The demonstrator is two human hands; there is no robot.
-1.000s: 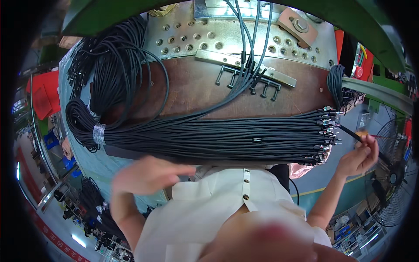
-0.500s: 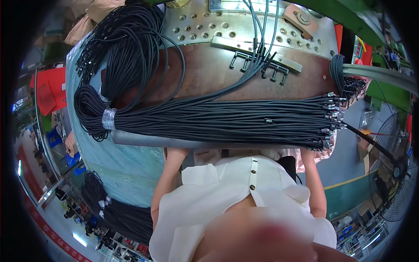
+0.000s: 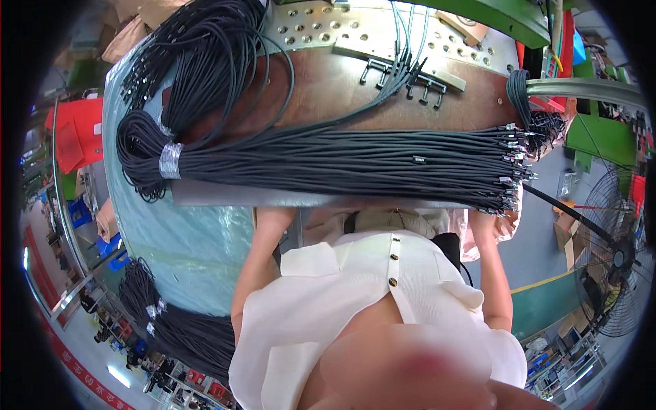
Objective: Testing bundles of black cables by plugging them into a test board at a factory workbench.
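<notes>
A long bundle of black cables (image 3: pixel 328 160) lies sideways across the front of the workbench. Clear tape (image 3: pixel 170 161) wraps it near the looped left end, and small metal connectors (image 3: pixel 509 171) crowd its right end. My left hand (image 3: pixel 273 219) reaches up to the bench's front edge, below the left half of the bundle, and its fingers are hidden there. Under the connector end, my right hand (image 3: pixel 482 220) meets the same edge, fingers also out of sight. Whether either hand grips anything does not show.
More black cables (image 3: pixel 205 61) are heaped at the back left. A metal bar with black clamps (image 3: pixel 403 65) holds several cables at the back. A small coil (image 3: pixel 519 96) hangs on a rail at right. Another taped bundle (image 3: pixel 184 335) lies lower left. A fan (image 3: pixel 618 256) stands right.
The bench and the bundle sit slightly higher in the picture than before. Both hands stay at the front edge, and no cable has visibly been moved along the bench.
</notes>
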